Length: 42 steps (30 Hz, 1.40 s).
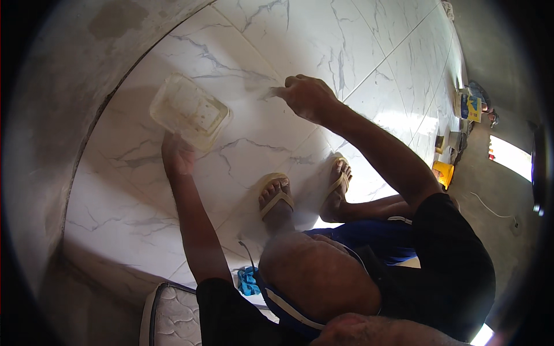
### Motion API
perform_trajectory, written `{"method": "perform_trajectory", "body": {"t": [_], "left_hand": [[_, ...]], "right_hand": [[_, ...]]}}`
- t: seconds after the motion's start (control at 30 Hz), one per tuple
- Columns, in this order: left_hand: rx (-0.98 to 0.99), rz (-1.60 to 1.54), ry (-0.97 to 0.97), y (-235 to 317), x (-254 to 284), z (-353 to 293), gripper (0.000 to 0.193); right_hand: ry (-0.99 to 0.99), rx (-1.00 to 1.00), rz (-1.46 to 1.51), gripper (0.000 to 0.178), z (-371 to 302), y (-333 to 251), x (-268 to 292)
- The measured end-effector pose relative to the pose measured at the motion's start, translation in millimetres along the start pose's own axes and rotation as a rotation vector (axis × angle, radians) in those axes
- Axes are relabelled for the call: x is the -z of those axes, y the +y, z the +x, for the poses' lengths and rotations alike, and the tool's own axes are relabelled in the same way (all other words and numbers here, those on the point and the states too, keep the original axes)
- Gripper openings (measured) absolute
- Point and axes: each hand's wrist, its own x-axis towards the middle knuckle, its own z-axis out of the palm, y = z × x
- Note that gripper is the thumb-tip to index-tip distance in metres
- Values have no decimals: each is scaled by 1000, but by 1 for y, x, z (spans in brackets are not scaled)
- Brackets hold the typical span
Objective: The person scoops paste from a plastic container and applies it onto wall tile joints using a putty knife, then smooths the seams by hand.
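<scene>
My left hand (179, 154) grips a clear rectangular plastic tub (187, 104) by its near side, with the fingers partly hidden behind it. Pale, yellowish residue shows inside the tub. To its right, my right hand (309, 98) is closed in a fist round a small tool (276, 92) that sticks out to the left. Motion smears the tool's pale tip, so its kind is unclear; most of its handle is hidden in the fist. Both hands are over a white floor (242, 155) with grey marbled veins, and tool and tub are apart.
My feet in yellowish flip-flops (276, 196) stand on the tiles. A grey wall (57, 115) curves along the left. A quilted mattress (176, 314) and a blue cloth-like item (248, 281) lie at the lower left. A yellow bucket (442, 173) and other containers stand at the right.
</scene>
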Motion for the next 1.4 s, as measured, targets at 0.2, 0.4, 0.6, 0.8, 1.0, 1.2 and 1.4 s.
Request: {"method": "perform_trajectory", "body": {"t": [0.2, 0.4, 0.6, 0.8, 1.0, 1.2, 1.4], "left_hand": [[-18, -9, -23, -2, -2, -1, 53], [-10, 21, 18, -4, -5, 2, 56], [-20, 39, 26, -2, -1, -1, 57], [-31, 79, 4, -2, -10, 0, 65], [-1, 115, 14, -1, -15, 3, 71], [-26, 130, 23, -2, -5, 1, 70], [-23, 98, -2, -2, -7, 3, 69]], "right_hand": [[43, 129, -92, 29, -11, -5, -16], [225, 336, -189, 33, -22, 15, -38], [179, 253, -216, 29, -27, 74, -20], [232, -15, 105, 25, -31, 104, -11], [199, -165, 182, 27, -40, 85, -22], [114, -253, -22, 14, -16, 49, -18], [59, -245, -37, 9, 11, 33, -13]]}}
